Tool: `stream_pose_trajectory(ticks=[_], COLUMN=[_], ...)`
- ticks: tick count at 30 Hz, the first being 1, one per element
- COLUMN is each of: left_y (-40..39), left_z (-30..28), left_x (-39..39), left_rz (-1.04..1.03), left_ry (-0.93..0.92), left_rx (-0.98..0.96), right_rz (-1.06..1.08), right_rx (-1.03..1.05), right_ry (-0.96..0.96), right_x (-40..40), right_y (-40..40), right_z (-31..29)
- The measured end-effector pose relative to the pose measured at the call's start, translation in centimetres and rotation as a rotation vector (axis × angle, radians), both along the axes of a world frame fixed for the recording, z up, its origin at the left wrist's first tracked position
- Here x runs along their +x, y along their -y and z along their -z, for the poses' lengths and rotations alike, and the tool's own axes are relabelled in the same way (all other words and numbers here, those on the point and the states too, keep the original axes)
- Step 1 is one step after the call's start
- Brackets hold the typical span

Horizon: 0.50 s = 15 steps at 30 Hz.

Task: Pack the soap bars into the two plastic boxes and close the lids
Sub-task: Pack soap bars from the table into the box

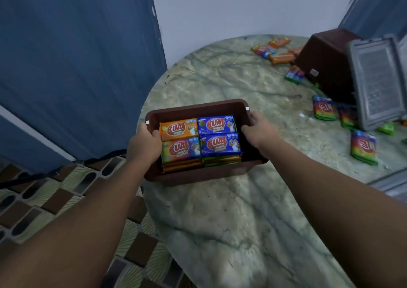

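Observation:
A brown plastic box [198, 109] sits at the left edge of the round marble table [231, 210], lid off. Wrapped soap bars [199, 141] fill it in stacked layers, orange, blue and multicoloured packs on top. My left hand [144, 143] grips the box's left rim and my right hand [258, 131] grips its right rim. A second brown box [323, 62] lies tipped on its side at the far right. A grey lid [377, 80] leans against it. Loose soap bars [363, 146] lie scattered around that box.
More loose bars [277, 49] lie at the table's far edge. A second grey lid's edge [389, 184] shows at the right border. Blue curtains [77, 67] hang to the left and far right. Patterned tile floor [55, 199] lies below the table's left edge.

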<state>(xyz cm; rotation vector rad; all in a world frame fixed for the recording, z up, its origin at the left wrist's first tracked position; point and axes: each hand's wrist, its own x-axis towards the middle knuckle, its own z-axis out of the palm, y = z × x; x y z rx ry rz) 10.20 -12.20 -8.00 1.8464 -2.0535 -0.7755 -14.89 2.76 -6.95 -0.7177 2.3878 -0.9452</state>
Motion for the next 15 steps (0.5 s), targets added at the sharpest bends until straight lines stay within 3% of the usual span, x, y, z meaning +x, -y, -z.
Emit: stream_pose_trajectory(ticks=[15], left_y=[-7.0], left_z=[-0.8], left_x=[0.3], left_rz=[0.0], left_ry=[0.055], left_rx=[-0.015], right_rz=[-0.009], right_rx=[-0.057], right_ry=[0.046], right_x=[0.0], right_y=[-5.9], right_z=[1.0])
